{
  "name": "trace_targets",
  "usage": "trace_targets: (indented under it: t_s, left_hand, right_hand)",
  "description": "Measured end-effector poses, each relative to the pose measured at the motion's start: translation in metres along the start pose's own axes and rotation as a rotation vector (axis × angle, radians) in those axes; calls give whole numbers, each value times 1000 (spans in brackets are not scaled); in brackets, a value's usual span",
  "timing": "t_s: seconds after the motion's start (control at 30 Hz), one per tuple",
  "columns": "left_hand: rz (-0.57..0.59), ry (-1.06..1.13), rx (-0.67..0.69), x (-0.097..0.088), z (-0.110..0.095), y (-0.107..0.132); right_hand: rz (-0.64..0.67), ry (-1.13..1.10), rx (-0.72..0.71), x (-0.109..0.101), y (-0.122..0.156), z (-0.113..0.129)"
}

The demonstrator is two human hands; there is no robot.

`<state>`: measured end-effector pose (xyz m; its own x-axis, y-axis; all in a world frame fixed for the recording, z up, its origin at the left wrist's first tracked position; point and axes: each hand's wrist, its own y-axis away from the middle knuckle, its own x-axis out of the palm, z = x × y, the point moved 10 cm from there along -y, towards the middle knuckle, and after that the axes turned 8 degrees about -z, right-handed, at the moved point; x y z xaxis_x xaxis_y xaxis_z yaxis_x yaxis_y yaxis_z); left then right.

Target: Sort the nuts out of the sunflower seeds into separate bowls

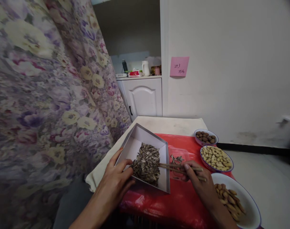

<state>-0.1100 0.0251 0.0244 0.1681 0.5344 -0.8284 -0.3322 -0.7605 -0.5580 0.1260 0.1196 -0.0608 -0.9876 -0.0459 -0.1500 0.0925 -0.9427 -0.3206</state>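
Observation:
A shallow open box [164, 178] with grey outer sides and a white inside stands on the red cover, turned at an angle. A heap of striped sunflower seeds [147, 163] lies in it. My left hand [117, 176] grips the box by its left side, fingers over the edge. In my right hand [197, 179] is a pair of wooden chopsticks [170, 166], their tips over the box's right wall at the edge of the heap. Beneath the chopsticks, a clear plastic tray [185, 154] right of the box carries some loose sunflower seeds.
Down the right side stand three enamel bowls: one of round brown nuts [205, 137], one of peanuts in shells [216, 158], and a larger white bowl [247, 200] with long brown nuts. A floral curtain [64, 111] hangs at left. A white cabinet [145, 98] stands behind the table.

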Motion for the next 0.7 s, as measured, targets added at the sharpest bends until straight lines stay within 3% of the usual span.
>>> trace_targets:
  t_s: [0.2, 0.4, 0.5, 0.6, 0.7]
  left_hand:
    - [-25, 0, -17, -1, 0, 0]
    - [-42, 7, -28, -2, -1, 0]
    - [-38, 6, -25, -2, -2, -1]
    - [-31, 0, -21, -2, -1, -1]
    - [-26, -3, 2, 0, 0, 0]
  right_hand:
    - [-85, 59, 42, -28, -4, -3]
    - [-323, 55, 101, -87, 0, -1]
    - [-378, 80, 138, -108, 3, -1]
    - [-375, 100, 130, -114, 5, 0]
    - [-329, 90, 76, -100, 5, 5]
